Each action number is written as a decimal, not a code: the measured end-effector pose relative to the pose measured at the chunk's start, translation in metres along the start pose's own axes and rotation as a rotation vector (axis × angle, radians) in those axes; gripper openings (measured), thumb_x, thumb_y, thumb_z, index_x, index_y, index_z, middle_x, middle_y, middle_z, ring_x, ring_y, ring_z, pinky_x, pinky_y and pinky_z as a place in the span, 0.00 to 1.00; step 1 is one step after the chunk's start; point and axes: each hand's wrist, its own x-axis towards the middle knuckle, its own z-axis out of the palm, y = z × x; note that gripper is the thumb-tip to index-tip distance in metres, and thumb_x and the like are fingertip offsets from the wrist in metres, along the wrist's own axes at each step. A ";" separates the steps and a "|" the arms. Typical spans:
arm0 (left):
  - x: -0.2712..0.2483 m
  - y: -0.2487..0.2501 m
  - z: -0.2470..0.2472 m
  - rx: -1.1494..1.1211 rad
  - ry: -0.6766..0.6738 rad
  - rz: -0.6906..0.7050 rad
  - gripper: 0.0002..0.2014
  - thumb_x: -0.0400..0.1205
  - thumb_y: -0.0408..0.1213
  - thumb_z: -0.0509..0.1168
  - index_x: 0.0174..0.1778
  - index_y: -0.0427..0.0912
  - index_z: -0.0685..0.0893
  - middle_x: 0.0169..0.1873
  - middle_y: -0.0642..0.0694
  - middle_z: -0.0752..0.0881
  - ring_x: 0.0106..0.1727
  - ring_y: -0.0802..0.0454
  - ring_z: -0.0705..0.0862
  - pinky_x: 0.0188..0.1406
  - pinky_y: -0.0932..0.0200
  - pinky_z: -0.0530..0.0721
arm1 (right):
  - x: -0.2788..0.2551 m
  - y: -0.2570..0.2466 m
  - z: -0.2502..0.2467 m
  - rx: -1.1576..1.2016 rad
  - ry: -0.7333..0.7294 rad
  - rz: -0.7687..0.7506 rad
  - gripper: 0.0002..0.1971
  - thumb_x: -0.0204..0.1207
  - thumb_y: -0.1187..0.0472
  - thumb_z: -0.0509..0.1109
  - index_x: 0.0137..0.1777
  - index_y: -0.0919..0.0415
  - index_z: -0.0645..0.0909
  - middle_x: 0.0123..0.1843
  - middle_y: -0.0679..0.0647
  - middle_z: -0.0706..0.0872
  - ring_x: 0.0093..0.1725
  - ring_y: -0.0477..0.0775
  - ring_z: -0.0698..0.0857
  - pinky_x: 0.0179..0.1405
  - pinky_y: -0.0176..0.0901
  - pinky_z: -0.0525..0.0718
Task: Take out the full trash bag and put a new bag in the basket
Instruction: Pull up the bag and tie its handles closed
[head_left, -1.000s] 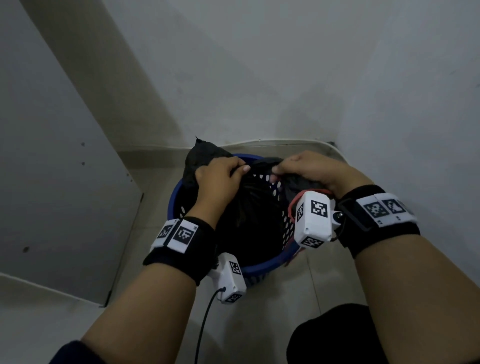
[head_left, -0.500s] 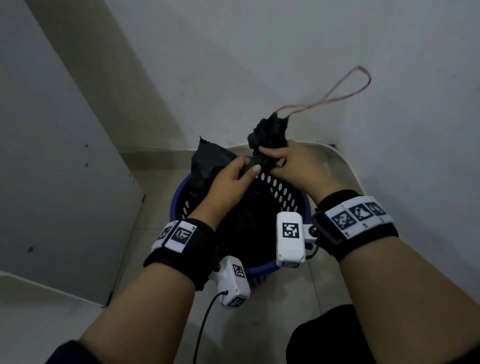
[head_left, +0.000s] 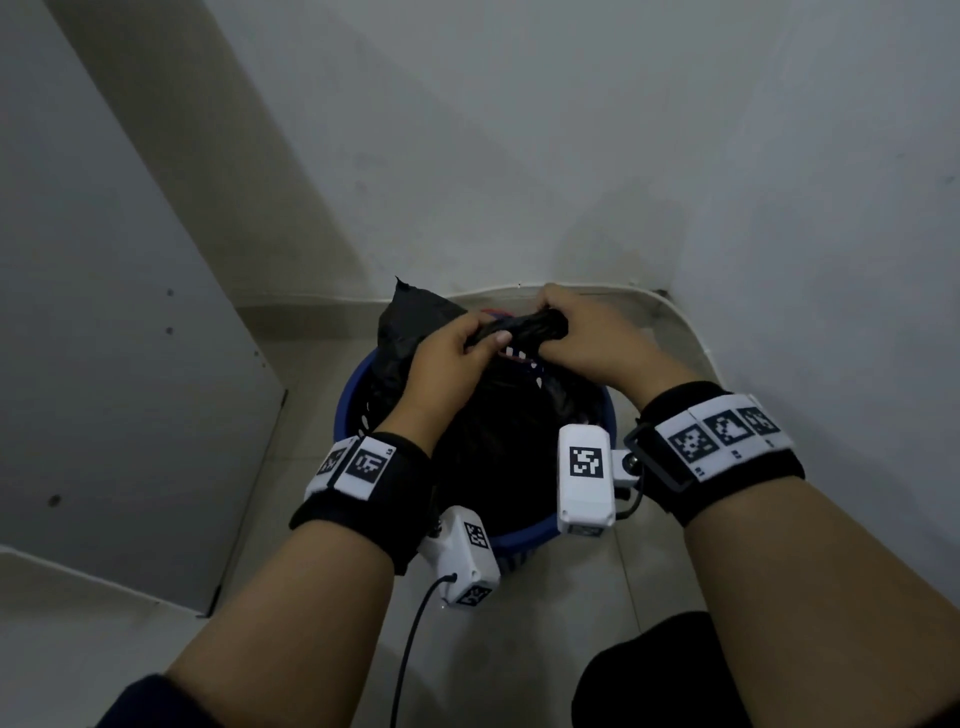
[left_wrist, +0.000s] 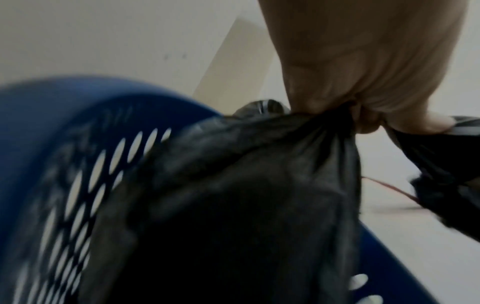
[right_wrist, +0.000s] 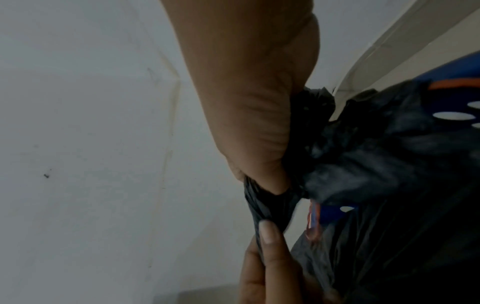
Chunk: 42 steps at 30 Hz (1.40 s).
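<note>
A full black trash bag (head_left: 498, 441) sits in a round blue perforated basket (head_left: 347, 410) in the corner of the floor. My left hand (head_left: 457, 348) pinches the gathered neck of the bag (left_wrist: 259, 185) from the left. My right hand (head_left: 576, 332) grips the twisted top of the bag (right_wrist: 363, 154) from the right, just above the basket's far rim. A red drawstring (right_wrist: 313, 222) hangs below the twist, over the basket (right_wrist: 451, 98). One loose corner of the bag sticks up behind my left hand. The blue basket wall (left_wrist: 64, 127) lies left of the bag.
White walls (head_left: 571, 156) close in behind and to the right of the basket. A grey panel (head_left: 104, 364) stands on the left. A black cable (head_left: 410, 649) hangs from the left wrist camera over the tiled floor (head_left: 660, 577).
The right hand has come down with the twisted top of the bag, from raised above the basket to level with the left hand. The red drawstring loop no longer flies up in the air.
</note>
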 end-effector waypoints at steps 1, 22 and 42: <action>0.001 -0.002 -0.001 -0.004 0.033 -0.022 0.04 0.84 0.38 0.66 0.50 0.45 0.85 0.41 0.52 0.87 0.38 0.72 0.82 0.44 0.74 0.77 | -0.001 0.001 -0.001 0.059 -0.016 0.005 0.11 0.69 0.64 0.69 0.50 0.53 0.76 0.44 0.52 0.84 0.45 0.57 0.83 0.40 0.43 0.77; 0.009 -0.004 -0.005 -0.180 0.067 -0.067 0.11 0.82 0.37 0.69 0.60 0.45 0.88 0.52 0.51 0.91 0.56 0.56 0.88 0.62 0.55 0.84 | 0.003 -0.001 -0.008 1.454 -0.010 0.345 0.04 0.83 0.70 0.60 0.49 0.68 0.76 0.37 0.65 0.82 0.21 0.52 0.80 0.22 0.45 0.87; 0.019 -0.019 -0.015 -0.011 0.243 -0.405 0.22 0.80 0.46 0.69 0.21 0.44 0.73 0.19 0.45 0.77 0.23 0.47 0.77 0.30 0.58 0.77 | 0.016 -0.011 0.008 0.036 0.241 -0.438 0.24 0.70 0.68 0.59 0.65 0.57 0.85 0.69 0.55 0.84 0.73 0.62 0.75 0.78 0.54 0.67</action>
